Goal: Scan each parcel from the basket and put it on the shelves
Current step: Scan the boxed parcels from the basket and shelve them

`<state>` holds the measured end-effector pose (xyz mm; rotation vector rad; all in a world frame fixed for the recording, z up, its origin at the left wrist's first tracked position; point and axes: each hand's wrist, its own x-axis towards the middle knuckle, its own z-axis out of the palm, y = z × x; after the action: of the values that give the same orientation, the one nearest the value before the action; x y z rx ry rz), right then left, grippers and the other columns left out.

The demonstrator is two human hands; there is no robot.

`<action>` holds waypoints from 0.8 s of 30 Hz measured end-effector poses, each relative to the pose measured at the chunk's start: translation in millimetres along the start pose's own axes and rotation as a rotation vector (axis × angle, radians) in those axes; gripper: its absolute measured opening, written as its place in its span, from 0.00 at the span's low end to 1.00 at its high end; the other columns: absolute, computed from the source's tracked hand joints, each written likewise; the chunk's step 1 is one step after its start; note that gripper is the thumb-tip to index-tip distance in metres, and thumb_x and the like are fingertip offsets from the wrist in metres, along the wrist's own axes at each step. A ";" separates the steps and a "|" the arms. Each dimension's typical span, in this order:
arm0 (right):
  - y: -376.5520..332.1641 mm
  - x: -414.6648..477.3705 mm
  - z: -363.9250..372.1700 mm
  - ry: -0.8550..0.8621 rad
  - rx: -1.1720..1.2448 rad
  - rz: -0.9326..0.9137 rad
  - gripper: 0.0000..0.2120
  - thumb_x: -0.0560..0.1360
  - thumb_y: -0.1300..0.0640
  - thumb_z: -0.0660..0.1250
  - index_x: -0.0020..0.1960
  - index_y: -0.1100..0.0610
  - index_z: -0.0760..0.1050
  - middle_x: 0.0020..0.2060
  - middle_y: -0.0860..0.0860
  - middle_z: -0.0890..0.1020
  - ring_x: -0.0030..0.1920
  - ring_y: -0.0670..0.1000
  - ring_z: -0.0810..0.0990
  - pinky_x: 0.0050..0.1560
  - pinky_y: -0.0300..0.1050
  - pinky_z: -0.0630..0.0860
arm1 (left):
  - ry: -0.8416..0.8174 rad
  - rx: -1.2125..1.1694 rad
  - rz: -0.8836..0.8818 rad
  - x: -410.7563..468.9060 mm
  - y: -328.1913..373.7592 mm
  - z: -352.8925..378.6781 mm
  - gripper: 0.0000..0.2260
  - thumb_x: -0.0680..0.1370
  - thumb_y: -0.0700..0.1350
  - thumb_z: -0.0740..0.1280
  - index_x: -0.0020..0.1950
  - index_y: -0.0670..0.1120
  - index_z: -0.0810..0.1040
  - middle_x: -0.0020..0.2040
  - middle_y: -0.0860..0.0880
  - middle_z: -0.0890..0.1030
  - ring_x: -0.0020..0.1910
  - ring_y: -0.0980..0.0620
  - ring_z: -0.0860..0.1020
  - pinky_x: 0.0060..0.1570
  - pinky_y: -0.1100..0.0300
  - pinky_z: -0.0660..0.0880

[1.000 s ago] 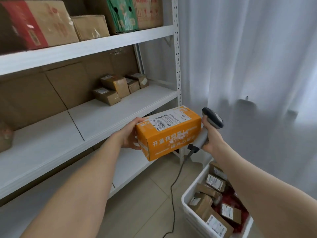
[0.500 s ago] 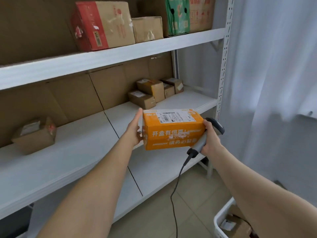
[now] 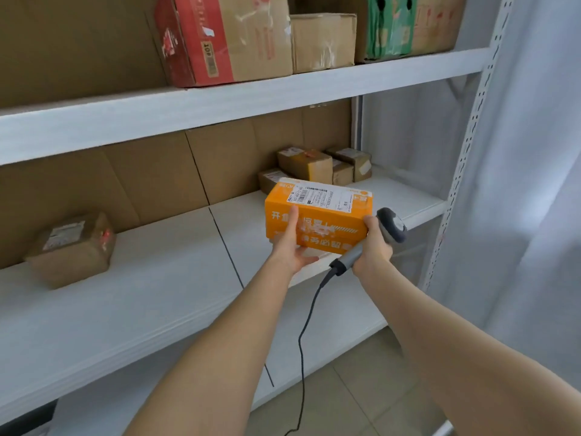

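Note:
An orange parcel (image 3: 333, 215) with a white barcode label on top is held level just above the white middle shelf (image 3: 176, 272), in front of a cluster of small brown parcels (image 3: 311, 166). My left hand (image 3: 290, 247) grips it from the front and underneath, with a finger lying up its front face. My right hand (image 3: 374, 250) grips the grey handheld scanner (image 3: 391, 228), and its fingertips touch the parcel's right end. The scanner's head points up and to the right. Only a white corner of the basket (image 3: 443, 431) shows at the bottom right.
A lone brown parcel (image 3: 72, 250) sits on the middle shelf at the left. Larger cartons (image 3: 226, 39) fill the upper shelf. The scanner's cable (image 3: 301, 341) hangs to the floor. A white upright (image 3: 465, 152) and a curtain (image 3: 528, 184) bound the right side.
The view swung left from the basket to the shelves. The orange parcel moved forward over the middle shelf. My left hand slid from the parcel's left end to its front and underside.

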<state>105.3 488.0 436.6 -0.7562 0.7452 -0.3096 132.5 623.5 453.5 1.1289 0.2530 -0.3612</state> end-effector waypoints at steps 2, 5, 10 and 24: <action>0.4 11.1 17.1 -0.039 -0.036 -0.024 0.16 0.70 0.50 0.75 0.53 0.50 0.72 0.52 0.52 0.82 0.53 0.55 0.82 0.59 0.57 0.77 | 0.061 -0.006 0.001 16.5 7.0 12.5 0.36 0.67 0.67 0.69 0.71 0.54 0.64 0.67 0.46 0.75 0.66 0.41 0.72 0.62 0.32 0.65; 0.7 24.3 41.2 -0.101 -0.114 -0.053 0.13 0.71 0.50 0.75 0.52 0.48 0.73 0.53 0.52 0.82 0.53 0.54 0.82 0.57 0.55 0.78 | 0.170 -0.059 0.009 43.0 19.4 21.7 0.38 0.66 0.63 0.74 0.71 0.54 0.62 0.63 0.45 0.77 0.62 0.40 0.74 0.61 0.32 0.67; 2.3 48.0 66.6 -0.196 -0.219 -0.027 0.17 0.70 0.50 0.76 0.53 0.50 0.71 0.51 0.52 0.80 0.49 0.53 0.80 0.48 0.51 0.78 | 0.273 -0.098 0.027 78.9 49.7 10.3 0.28 0.68 0.58 0.75 0.61 0.52 0.67 0.47 0.46 0.78 0.43 0.45 0.76 0.44 0.45 0.75; 15.6 104.2 173.7 -0.397 -0.458 0.264 0.33 0.71 0.46 0.74 0.69 0.57 0.65 0.62 0.60 0.73 0.59 0.65 0.77 0.39 0.56 0.80 | 0.502 0.230 0.030 202.9 113.5 -86.9 0.22 0.71 0.62 0.69 0.57 0.51 0.72 0.46 0.46 0.79 0.49 0.44 0.77 0.57 0.42 0.72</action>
<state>301.8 534.4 459.0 -1.0975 0.5305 0.2577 362.7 714.8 436.1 1.4405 0.6468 -0.0735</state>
